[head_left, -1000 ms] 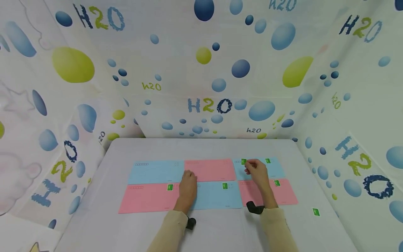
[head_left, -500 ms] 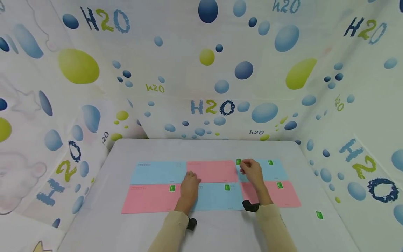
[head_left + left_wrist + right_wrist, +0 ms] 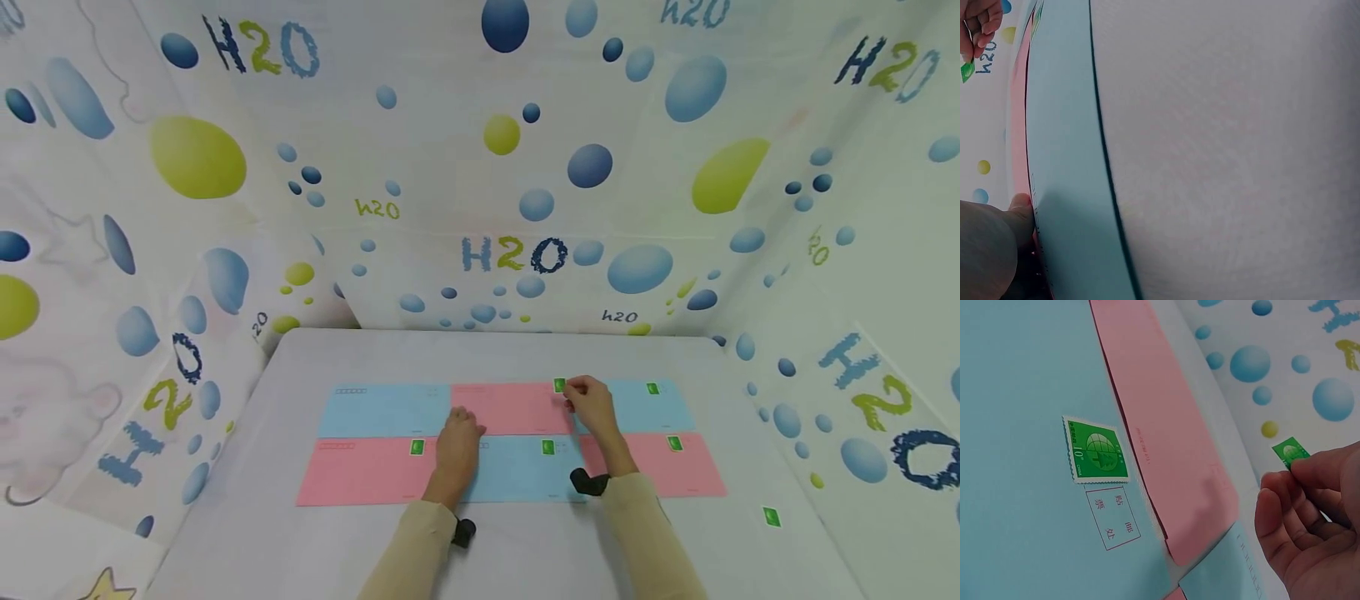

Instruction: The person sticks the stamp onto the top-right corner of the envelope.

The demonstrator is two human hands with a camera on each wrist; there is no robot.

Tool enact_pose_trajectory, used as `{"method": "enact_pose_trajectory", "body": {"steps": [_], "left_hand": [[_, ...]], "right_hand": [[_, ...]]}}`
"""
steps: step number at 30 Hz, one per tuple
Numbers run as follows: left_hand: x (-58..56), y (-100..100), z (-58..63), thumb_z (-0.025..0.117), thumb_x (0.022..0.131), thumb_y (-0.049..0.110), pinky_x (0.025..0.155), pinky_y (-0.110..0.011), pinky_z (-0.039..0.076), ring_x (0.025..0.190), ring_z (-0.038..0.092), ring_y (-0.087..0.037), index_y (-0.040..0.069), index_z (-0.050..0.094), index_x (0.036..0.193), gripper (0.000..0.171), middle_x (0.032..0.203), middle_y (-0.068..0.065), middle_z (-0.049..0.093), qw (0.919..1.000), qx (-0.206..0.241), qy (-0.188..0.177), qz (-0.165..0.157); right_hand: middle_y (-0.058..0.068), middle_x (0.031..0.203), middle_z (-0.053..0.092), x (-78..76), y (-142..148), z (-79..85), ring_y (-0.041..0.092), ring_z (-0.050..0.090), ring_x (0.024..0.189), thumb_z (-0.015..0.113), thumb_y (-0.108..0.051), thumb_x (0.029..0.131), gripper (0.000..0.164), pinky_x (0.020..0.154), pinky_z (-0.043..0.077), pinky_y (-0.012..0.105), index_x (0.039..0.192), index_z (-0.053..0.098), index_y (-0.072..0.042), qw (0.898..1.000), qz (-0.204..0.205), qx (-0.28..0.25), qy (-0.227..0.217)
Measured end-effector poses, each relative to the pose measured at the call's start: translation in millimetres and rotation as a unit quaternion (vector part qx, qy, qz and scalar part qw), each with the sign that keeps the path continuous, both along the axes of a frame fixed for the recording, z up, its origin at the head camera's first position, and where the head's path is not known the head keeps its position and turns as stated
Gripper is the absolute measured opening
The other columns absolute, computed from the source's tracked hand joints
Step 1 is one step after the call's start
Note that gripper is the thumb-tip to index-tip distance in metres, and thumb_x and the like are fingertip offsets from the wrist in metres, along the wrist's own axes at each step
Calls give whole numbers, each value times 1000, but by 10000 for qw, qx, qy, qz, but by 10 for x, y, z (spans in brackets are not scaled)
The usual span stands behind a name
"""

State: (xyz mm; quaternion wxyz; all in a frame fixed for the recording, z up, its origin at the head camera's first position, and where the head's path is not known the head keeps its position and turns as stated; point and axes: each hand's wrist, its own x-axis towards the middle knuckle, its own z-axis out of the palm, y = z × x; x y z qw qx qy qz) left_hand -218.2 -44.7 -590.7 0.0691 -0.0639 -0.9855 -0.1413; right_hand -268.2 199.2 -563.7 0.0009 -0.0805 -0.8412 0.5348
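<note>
In the head view, my right hand (image 3: 596, 408) pinches a small green postage stamp (image 3: 559, 385) between thumb and fingers, by the upper right corner of the back-row middle pink envelope (image 3: 510, 412). The right wrist view shows this stamp (image 3: 1289, 451) held at the fingertips. My left hand (image 3: 457, 454) rests on the envelopes near that pink one's left edge; its thumb (image 3: 1020, 203) touches the pink paper in the left wrist view. On the front middle blue envelope (image 3: 1022, 506) lies another green stamp (image 3: 1099, 450), beside a printed box.
A blue envelope (image 3: 386, 412) lies back left, a pink envelope (image 3: 360, 475) front left. At the right are a blue envelope (image 3: 637, 412) and a pink envelope (image 3: 697, 467), each bearing a stamp. One loose stamp (image 3: 772, 517) lies on the white table (image 3: 247, 500).
My right hand has carried the stamp left, from over the back right blue envelope to the pink one's right end. My left hand stays at the same spot; the head view shifts slightly.
</note>
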Motion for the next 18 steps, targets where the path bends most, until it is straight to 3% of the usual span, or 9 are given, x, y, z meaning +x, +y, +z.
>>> {"method": "enact_pose_trajectory", "body": {"steps": [5,14,18], "left_hand": [[12,7,12,70,89,12,102,-38,54,130,59,-31,-1,73,115,30,128,-18,67,10000,-61,-8,-38],[-3,15,-11,72,88,10,98,-36,56,126,61,-27,4,75,112,26,124,-14,68,9998,-192,-38,28],[2,12,1,71,91,16,99,-38,56,128,60,-29,-1,72,116,30,127,-17,67,9999,-11,-65,129]], "right_hand": [[21,96,70,-53,-55,-47,20,69,75,58,-14,97,26,64,57,25,113,66,4,9999,-52,133,11],[23,98,71,-143,-150,-108,25,72,80,58,-14,97,26,68,60,29,115,66,4,9996,-112,-29,-252],[19,92,71,-192,-186,-150,18,70,74,58,-14,97,26,64,56,23,114,66,4,9993,-142,-25,-346]]}}
